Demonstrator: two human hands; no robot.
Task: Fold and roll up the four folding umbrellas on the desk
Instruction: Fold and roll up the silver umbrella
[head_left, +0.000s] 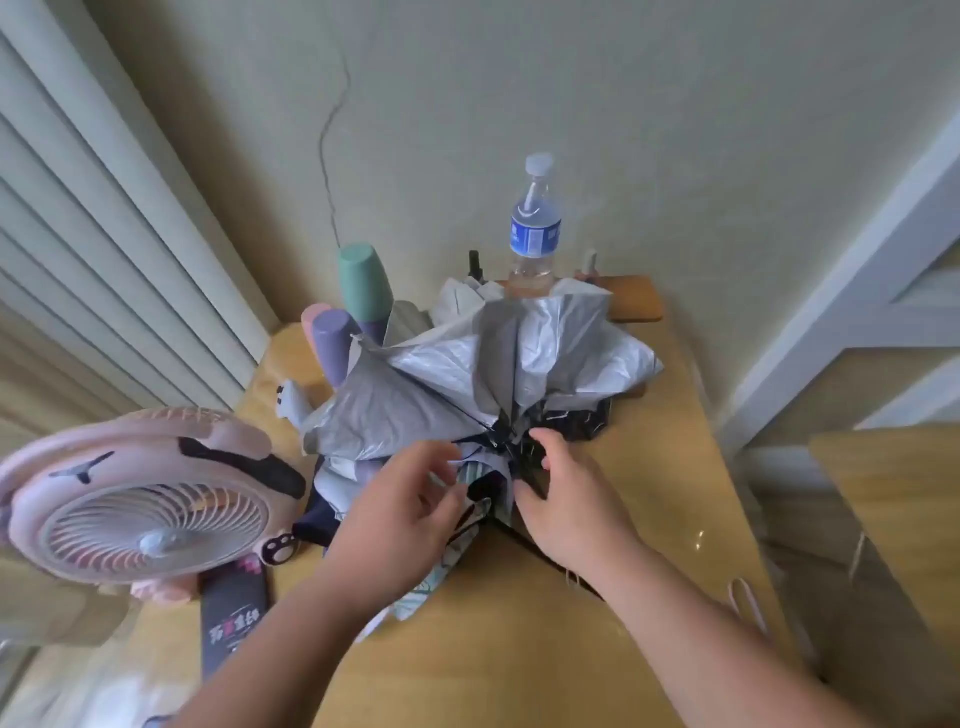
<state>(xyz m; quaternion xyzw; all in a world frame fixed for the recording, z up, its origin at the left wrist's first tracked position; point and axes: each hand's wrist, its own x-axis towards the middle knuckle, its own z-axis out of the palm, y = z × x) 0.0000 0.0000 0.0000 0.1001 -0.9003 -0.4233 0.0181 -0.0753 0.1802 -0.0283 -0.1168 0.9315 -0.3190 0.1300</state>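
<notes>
The silver umbrella (467, 374) lay in the middle of the table (649, 467), its canopy collapsed but loose, the panels billowing out in crumpled folds and the dark ribs gathered toward the person. None of its panels looked pleated flat or wound round the shaft, so the folding of this one seemed barely begun and the rolling not yet started. The right hand (569, 499) had a narrow grip, thumb and curled fingers pinching the dark rib ends at the canopy's near edge. The left hand (400, 514) hovered just beside it with fingers curled over pale fabric, but blur hid whether its grip held anything. Under the hands a pale patterned umbrella (441, 577) lay unrolled, and some navy fabric (317, 519) poked out to the left, probably a third. No umbrella looked finished, so most of the task seemed left. The heap hid how many umbrellas there were, and the silver one's shaft and handle could not be made out. Farther out stood a pink fan (150, 499), stacked cups (363, 286) and a water bottle (535, 228) behind the canopy.
</notes>
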